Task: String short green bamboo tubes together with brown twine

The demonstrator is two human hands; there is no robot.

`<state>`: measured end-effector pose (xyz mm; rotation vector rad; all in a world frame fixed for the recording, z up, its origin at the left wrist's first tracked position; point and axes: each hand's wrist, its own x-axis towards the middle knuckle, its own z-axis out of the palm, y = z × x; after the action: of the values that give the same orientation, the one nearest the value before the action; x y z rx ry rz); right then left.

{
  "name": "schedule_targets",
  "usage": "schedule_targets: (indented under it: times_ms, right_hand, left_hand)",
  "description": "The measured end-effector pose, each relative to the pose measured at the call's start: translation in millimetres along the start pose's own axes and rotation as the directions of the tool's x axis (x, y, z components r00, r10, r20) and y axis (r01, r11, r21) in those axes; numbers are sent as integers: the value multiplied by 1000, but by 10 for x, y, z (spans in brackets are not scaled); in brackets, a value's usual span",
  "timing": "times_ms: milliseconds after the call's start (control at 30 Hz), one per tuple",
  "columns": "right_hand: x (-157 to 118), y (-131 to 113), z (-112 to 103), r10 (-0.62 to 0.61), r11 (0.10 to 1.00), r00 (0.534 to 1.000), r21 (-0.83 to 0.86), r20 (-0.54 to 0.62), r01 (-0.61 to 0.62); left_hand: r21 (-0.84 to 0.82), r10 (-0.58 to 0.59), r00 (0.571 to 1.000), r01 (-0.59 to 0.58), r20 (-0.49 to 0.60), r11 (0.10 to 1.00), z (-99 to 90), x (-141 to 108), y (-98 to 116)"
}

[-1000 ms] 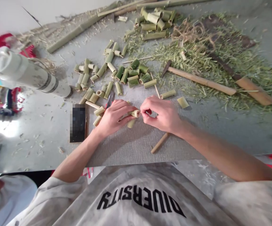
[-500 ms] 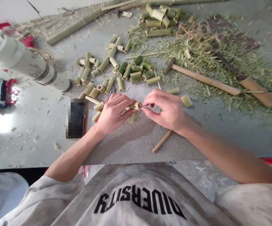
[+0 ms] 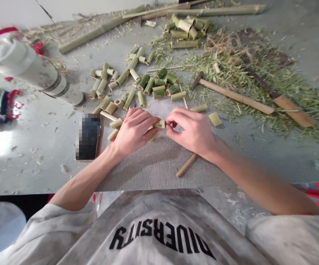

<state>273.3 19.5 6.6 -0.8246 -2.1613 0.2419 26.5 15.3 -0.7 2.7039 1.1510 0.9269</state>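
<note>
My left hand (image 3: 134, 129) is closed round a short, pale bamboo tube (image 3: 160, 124), held a little above the cloth-like grey surface. At the tube's right end, the fingers of my right hand (image 3: 194, 130) are pinched together; whatever lies between the fingertips is too small to make out. Beneath my right wrist a wooden handle (image 3: 186, 165) sticks out toward me. Two cut bamboo pieces (image 3: 116, 123) lie just left of my left hand. Right of my right hand rests a flat yellowish-green bamboo piece (image 3: 215, 119).
Many cut bamboo tubes (image 3: 148, 84) spread beyond my hands, with another pile (image 3: 187, 27) farther back. A hammer (image 3: 236, 94) and a wooden-handled blade (image 3: 294, 110) lie on shredded leaves at right. A phone (image 3: 88, 136) and white bottle (image 3: 35, 70) are at left.
The tube's open end has turned away from view, and my right fingertips have closed in against it. My view has shifted slightly.
</note>
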Motion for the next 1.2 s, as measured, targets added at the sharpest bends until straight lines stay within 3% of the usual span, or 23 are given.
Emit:
schedule_targets:
  times_ms: [467, 667, 967, 1200]
  right_hand:
    - [10, -107, 67, 112, 990, 989, 93, -102, -102]
    - [7, -109, 79, 161, 977, 984, 151, -75, -148]
    - [46, -43, 56, 266, 933, 962, 233, 59, -273]
    - [22, -54, 54, 317, 924, 945, 201, 75, -326]
  left_hand:
    - [-28, -71, 997, 70, -42, 997, 9, 16, 71]
    - [2, -50, 996, 50, -77, 999, 22, 9, 85]
    - [94, 31, 995, -22, -98, 995, 36, 7, 74]
    - [105, -15, 995, 25, -100, 994, 47, 1, 76]
